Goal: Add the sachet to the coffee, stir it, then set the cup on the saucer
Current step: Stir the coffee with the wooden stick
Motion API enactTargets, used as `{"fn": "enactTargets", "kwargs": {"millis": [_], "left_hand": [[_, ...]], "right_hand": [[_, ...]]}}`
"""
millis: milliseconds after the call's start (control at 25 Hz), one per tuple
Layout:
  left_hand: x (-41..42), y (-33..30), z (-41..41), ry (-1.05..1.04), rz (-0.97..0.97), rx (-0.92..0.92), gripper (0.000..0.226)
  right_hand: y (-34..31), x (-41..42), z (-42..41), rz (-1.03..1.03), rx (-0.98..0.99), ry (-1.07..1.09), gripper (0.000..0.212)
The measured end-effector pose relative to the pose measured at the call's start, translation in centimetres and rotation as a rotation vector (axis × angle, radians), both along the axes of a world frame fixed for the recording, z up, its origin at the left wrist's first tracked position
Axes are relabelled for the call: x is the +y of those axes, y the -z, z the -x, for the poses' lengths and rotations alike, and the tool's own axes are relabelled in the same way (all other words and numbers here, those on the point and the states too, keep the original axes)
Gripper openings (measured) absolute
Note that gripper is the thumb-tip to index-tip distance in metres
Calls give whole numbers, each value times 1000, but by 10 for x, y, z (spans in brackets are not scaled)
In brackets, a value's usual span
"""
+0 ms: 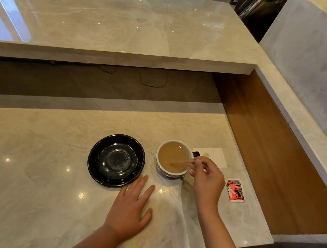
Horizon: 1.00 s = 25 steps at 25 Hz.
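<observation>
Marble surface (pixel 41 168): right hand (pixel 206 178) grip pinches stirrer (pixel 182 162) in cup (pixel 173 156); left hand (pixel 132 210) flat, grip open. Stir gently w/o splashing.

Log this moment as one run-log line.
phase: stirring | right hand: holds wooden stirrer in coffee cup | left hand: flat on counter | saucer: empty | sachet: on counter

We see a marble counter (pixel 41 168) | on it: black saucer (pixel 116 160), coffee cup (pixel 172 159), napkin (pixel 213 155), red sachet (pixel 235 190), left hand (pixel 129 212) flat.
</observation>
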<state>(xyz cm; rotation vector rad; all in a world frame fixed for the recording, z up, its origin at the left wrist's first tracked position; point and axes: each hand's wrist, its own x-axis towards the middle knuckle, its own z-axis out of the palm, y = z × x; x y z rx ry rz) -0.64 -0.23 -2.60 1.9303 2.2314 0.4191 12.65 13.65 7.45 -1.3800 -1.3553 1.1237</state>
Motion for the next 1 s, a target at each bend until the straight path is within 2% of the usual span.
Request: {"fn": "enactTargets", "kwargs": {"millis": [160, 480, 640, 800, 1000], "left_hand": [[0, 1, 1, 5, -5, -10, 58], [0, 1, 0, 2, 5, 8, 58], [-1, 1, 1, -5, 16, 19, 59], [0, -1, 0, 5, 8, 23, 59], [1, -2, 0, 14, 3, 24, 59]], "right_hand": [[-4, 11, 17, -30, 13, 72, 16], [-6, 27, -7, -336, -323, -40, 14], [-8, 20, -19, -389, -400, -99, 13], [-10, 8, -22, -358, -384, -108, 14], [-10, -2, -24, -252, -265, -101, 18]]}}
